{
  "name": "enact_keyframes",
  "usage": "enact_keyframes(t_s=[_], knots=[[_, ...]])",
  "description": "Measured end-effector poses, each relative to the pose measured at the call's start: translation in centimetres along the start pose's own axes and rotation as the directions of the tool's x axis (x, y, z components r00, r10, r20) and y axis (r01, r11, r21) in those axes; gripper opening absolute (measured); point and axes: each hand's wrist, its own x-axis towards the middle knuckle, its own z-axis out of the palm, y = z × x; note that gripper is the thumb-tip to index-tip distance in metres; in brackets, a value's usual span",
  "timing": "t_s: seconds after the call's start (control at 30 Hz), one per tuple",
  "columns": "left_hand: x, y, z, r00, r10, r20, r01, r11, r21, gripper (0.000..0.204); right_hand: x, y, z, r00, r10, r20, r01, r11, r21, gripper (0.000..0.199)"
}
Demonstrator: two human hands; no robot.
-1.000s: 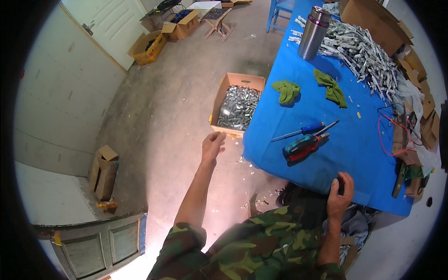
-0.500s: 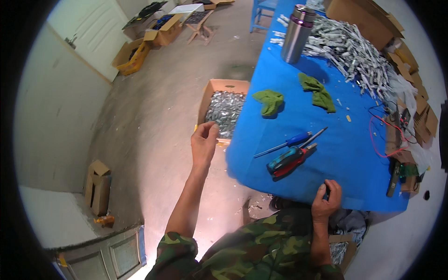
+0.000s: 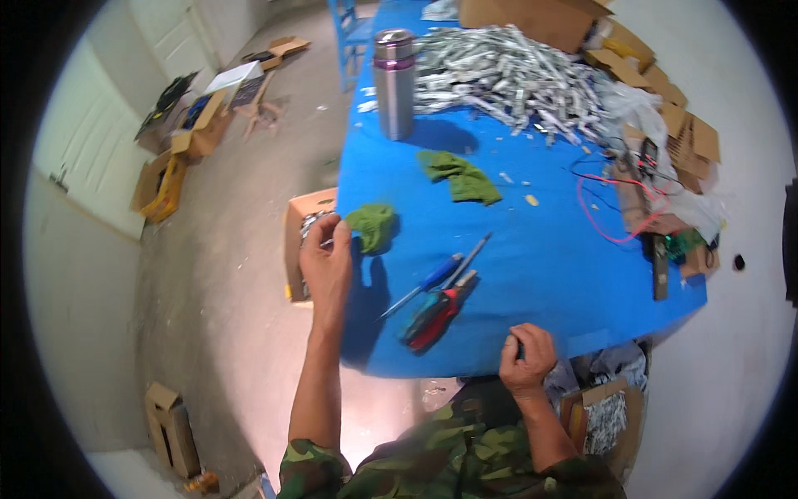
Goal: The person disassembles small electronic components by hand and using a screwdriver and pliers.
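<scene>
Green cloth (image 3: 371,226) sits at the tabletop (image 3: 532,274) edge, left hand (image 3: 326,264) pinching a small metal piece (image 3: 326,244) beside it, right hand (image 3: 525,359) curled at the near edge — a nudge could drop the cloth into the cardboard box (image 3: 296,241) below.

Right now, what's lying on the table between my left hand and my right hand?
In the head view, a blue-handled screwdriver and red-handled pliers lie on the blue table between the left hand and right hand.

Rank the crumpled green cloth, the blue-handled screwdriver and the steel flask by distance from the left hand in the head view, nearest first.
1. Crumpled green cloth, at the left hand's fingertips, table's left edge.
2. Blue-handled screwdriver, to the hand's right.
3. Steel flask, far end of the table.
</scene>
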Motion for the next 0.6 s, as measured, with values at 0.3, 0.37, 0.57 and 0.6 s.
enact_keyframes(t_s=[0.3, 0.37, 0.57, 0.6], knots=[[3.6, -2.8, 6.0, 0.97, 0.157, 0.183, -0.219, 0.891, 0.398, 0.03, 0.0, 0.3, 0.1, 0.999, 0.02, 0.03, -0.021, 0.999, 0.047, 0.009], [4.6, -2.9, 6.6, 0.961, 0.177, 0.214, -0.255, 0.871, 0.42, 0.03, 0.0, 0.3, 0.1, 0.999, 0.022, 0.039, -0.024, 0.999, 0.045, 0.009], [5.7, -3.5, 8.6, 0.925, 0.339, 0.17, -0.373, 0.73, 0.572, 0.028, 0.5, 0.1, -0.1, 1.0, -0.006, 0.024, 0.007, 1.0, -0.018, 0.012], [5.7, -3.8, 8.7, 0.911, 0.378, 0.161, -0.397, 0.705, 0.587, 0.028, 0.3, 0.2, -0.1, 0.999, -0.018, 0.045, 0.018, 1.0, 0.007, 0.01]])
